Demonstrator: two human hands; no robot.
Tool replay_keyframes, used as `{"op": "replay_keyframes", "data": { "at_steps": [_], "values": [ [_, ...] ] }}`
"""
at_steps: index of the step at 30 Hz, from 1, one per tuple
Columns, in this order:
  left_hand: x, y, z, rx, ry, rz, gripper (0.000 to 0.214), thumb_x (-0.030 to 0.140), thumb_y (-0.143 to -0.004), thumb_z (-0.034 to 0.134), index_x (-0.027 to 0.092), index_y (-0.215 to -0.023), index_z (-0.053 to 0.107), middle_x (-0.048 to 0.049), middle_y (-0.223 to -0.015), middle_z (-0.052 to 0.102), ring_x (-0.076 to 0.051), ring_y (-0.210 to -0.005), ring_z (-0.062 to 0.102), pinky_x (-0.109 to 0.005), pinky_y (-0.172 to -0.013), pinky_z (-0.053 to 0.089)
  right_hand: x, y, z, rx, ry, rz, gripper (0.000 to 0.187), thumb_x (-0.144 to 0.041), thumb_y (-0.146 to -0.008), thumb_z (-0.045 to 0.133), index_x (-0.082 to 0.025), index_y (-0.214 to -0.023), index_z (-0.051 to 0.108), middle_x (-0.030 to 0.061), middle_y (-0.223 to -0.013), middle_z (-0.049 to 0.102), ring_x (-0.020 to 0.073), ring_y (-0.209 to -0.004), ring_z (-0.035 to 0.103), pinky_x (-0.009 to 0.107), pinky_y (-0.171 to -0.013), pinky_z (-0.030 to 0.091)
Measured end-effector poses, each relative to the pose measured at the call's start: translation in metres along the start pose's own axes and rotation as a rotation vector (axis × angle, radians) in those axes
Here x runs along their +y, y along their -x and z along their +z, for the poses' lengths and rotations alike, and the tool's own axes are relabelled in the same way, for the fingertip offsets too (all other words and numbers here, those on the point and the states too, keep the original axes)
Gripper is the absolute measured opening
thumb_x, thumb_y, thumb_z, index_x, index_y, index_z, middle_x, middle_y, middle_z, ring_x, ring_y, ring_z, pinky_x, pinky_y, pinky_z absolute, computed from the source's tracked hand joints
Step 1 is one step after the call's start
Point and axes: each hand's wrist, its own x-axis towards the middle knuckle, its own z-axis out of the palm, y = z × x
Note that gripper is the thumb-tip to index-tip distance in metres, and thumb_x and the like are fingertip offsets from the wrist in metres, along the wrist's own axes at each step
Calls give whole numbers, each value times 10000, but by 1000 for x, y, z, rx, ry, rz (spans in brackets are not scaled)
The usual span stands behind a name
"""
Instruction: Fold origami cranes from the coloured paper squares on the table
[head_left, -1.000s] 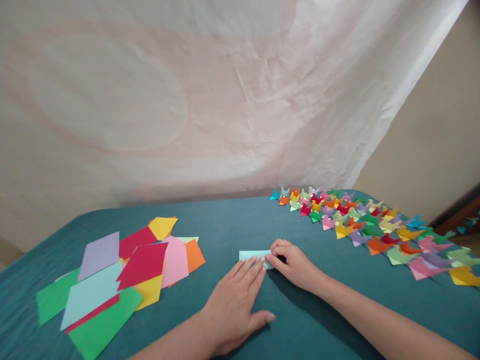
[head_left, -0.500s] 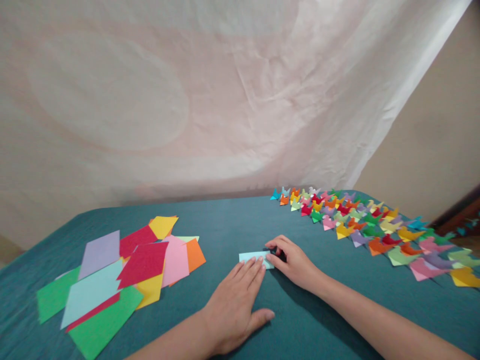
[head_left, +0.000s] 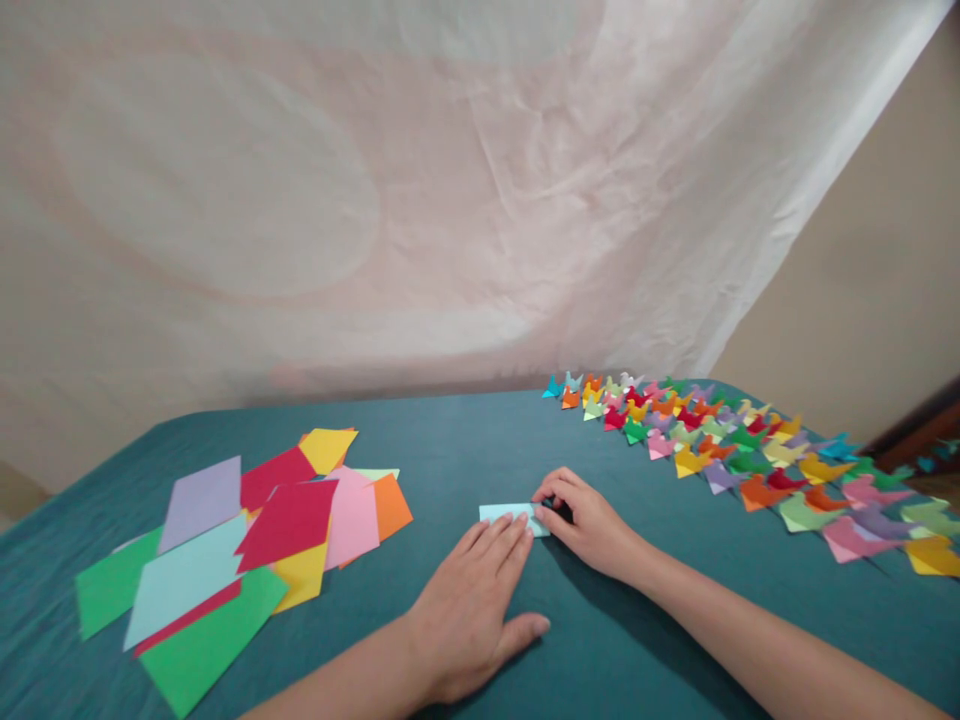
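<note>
A small light blue folded paper (head_left: 501,512) lies on the table in front of me, its long side running left to right. My left hand (head_left: 480,600) is flat, the fingertips resting on the paper's near edge and the thumb spread away to the right. At the paper's right end, my right hand (head_left: 581,515) is curled, with thumb and forefinger pinching the edge there. The other right fingers are tucked under and partly hidden, as is part of the paper beneath the fingertips.
Loose coloured paper sheets (head_left: 292,525) overlap on the left side of the table. Several rows of small folded paper birds (head_left: 690,435) stand on the right, reaching the back edge. A pale hanging cloth (head_left: 420,200) closes off the table's (head_left: 442,440) far side.
Both hands keep almost the same place on the light blue paper. The whole view has shifted very slightly.
</note>
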Motion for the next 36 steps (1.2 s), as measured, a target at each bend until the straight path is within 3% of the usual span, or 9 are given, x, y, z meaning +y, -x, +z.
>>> {"op": "replay_keyframes", "data": {
  "at_steps": [36],
  "values": [
    [-1, 0, -1, -6, 20, 3, 674, 593, -897, 241, 164, -1416, 251, -86, -1492, 205, -275, -1372, 135, -432, -1114, 159, 2, -1, -2, 1, -2, -14, 61, -186, -812, 544, -188, -846, 595, 42, -875, 550, 151, -750, 522, 287, -685, 446]
  ]
}}
